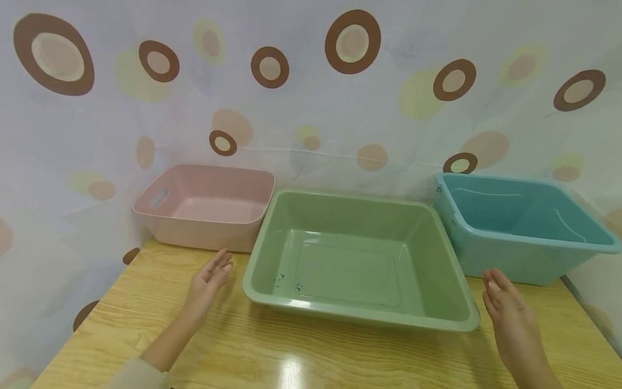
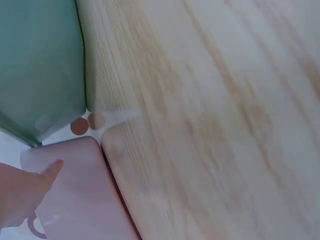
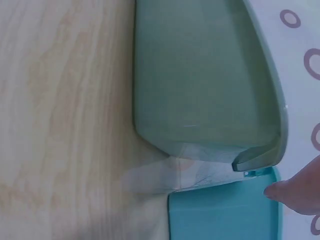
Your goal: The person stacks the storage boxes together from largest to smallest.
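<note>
A green plastic basin (image 1: 350,270) stands in the middle of the wooden table, with some small dark specks on its floor at the left. My left hand (image 1: 206,286) hovers left of it, fingers extended, apart from the basin and in front of the pink basin (image 1: 209,232). On the other side my right hand (image 1: 510,324) is held with straight fingers, beside the green basin's right front corner and before the blue basin (image 1: 515,259). Neither hand holds anything. The left wrist view shows one left finger (image 2: 52,170); a right fingertip (image 3: 280,191) appears in the right wrist view.
The three basins stand in a row along the back of the table (image 1: 209,346). Behind them hangs a pale sheet (image 1: 301,108) with brown, peach and yellow circles. The pink basin has a handle hole in its left wall.
</note>
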Demonstrator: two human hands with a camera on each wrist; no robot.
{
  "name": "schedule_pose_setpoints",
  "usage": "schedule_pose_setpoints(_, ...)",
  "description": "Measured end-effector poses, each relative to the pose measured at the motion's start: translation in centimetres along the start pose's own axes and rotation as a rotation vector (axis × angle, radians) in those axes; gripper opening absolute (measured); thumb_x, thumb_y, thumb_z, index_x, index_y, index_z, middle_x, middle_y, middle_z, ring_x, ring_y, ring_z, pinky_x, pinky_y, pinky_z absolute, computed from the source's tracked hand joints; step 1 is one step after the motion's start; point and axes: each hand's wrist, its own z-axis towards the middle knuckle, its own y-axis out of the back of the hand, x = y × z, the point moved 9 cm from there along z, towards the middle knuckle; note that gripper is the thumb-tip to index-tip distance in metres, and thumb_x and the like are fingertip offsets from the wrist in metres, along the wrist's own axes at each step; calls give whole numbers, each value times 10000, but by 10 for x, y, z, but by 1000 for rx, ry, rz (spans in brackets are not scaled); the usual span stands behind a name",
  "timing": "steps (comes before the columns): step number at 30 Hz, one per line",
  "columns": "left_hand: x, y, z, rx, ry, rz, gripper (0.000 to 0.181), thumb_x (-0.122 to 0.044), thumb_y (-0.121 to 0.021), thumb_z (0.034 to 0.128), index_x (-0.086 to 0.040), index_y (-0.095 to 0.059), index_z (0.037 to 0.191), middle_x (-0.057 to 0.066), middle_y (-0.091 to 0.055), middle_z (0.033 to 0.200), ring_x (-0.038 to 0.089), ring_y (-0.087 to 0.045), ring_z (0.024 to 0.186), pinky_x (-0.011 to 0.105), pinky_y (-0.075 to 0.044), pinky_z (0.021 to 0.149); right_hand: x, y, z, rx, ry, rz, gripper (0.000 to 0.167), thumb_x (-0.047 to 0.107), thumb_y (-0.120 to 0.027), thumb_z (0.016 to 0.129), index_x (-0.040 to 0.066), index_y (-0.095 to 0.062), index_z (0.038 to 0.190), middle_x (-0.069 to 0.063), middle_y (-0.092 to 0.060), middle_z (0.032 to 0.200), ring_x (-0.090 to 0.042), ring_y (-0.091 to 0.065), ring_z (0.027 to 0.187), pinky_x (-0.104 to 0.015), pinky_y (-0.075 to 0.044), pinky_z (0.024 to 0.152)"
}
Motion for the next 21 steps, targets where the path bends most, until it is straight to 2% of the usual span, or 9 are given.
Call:
schedule_pose_setpoints(4,-1,10,0,-13,-6,-10,553,-185,-385,982,39,-192,1449,242,-238,1497,372,-275,1362,307,-332,1021,9,-4,-1,-1,49,37,657,218,-325,1002,69,113,1469,41,81,1559,67,-56,1385,-175,-34,1119)
schedule_pose_setpoints(7,-2,17,1,-18,-18,-1,562,-200,-376,986,47,-177,1450,255,-225,1497,391,-259,1365,278,-342,1009,14,-10,-2,-9,79,72,649,177,-338,998,54,87,1472,11,58,1562,79,-131,1371,-113,-160,1085)
schedule_pose_setpoints(12,-3,28,2,-31,-22,17,578,-235,-366,992,44,-160,1454,249,-208,1505,386,-251,1369,113,-374,935,19,-25,2,12,104,158,646,117,-343,987,15,75,1468,-49,56,1561,70,-237,1345,-50,-325,979)
schedule_pose_setpoints(13,-4,30,3,-37,-21,19,581,-240,-368,991,42,-161,1454,246,-208,1506,382,-251,1369,89,-373,919,19,-29,3,18,106,157,646,115,-347,986,7,72,1467,-61,51,1559,77,-270,1328,-38,-350,946)
schedule_pose_setpoints(18,-6,40,3,-62,-16,22,597,-272,-384,987,22,-168,1460,226,-207,1512,373,-260,1364,72,-379,908,22,-48,8,60,92,73,650,141,-371,987,-5,38,1471,-87,-23,1560,116,-373,1250,-47,-364,942)
schedule_pose_setpoints(21,-7,46,4,-70,-18,36,605,-281,-381,988,18,-157,1464,225,-198,1516,376,-254,1366,68,-377,905,25,-61,10,85,80,23,649,165,-382,988,8,11,1478,-80,-65,1563,112,-371,1258,-88,-335,1002)
